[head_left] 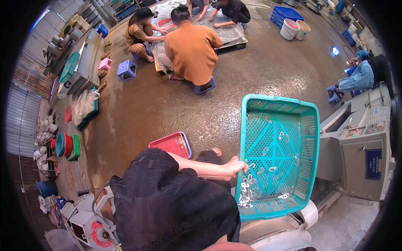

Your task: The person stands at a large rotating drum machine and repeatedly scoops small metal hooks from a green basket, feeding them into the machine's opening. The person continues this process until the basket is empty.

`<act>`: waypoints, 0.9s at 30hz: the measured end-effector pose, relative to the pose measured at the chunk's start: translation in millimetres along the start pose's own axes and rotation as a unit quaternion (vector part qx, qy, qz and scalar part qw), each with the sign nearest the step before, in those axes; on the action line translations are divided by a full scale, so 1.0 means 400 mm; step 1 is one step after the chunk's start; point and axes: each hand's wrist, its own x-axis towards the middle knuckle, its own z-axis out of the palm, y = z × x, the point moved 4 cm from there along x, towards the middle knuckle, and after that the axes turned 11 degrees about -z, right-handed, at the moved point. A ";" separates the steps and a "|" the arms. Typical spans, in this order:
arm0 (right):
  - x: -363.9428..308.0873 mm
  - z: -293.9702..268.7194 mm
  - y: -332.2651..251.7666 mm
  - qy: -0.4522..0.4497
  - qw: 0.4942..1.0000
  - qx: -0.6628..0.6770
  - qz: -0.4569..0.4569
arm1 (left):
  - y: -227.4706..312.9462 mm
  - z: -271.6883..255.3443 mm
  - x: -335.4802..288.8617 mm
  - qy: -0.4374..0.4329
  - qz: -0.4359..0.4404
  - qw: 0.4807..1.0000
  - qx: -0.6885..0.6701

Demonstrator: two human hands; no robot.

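My left hand [235, 166] is closed on the left rim of a large teal plastic basket [315, 125] with perforated walls. The basket is tilted. Small silvery hook-shaped metal pieces [247, 192] are heaped in its lower left corner, and several more lie scattered over its ribbed bottom. My left forearm comes out of a wide black sleeve [167, 201]. No fingers of my right hand show; a patch of skin at the lower edge is too cut off to make out.
A red basket [171, 144] lies on the wet floor beyond my arm. A grey machine cabinet [362, 163] stands at the right. Several people sit around a plastic-covered low table [230, 35] ahead; a blue stool [127, 70] is nearby. Blue crates [284, 16] and buckets [289, 29] stand far right.
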 end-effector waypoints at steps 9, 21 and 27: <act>0.009 -0.071 -0.012 0.075 0.996 0.050 0.027 | -0.008 -0.011 0.018 -0.015 0.009 1.000 -0.012; -0.020 -0.155 -0.403 -0.210 0.974 0.081 -0.040 | 0.153 0.047 0.058 -0.060 0.020 0.991 0.122; 0.006 0.323 -0.088 -0.199 0.947 -0.211 0.138 | 0.173 0.113 0.068 -0.081 0.063 0.982 0.155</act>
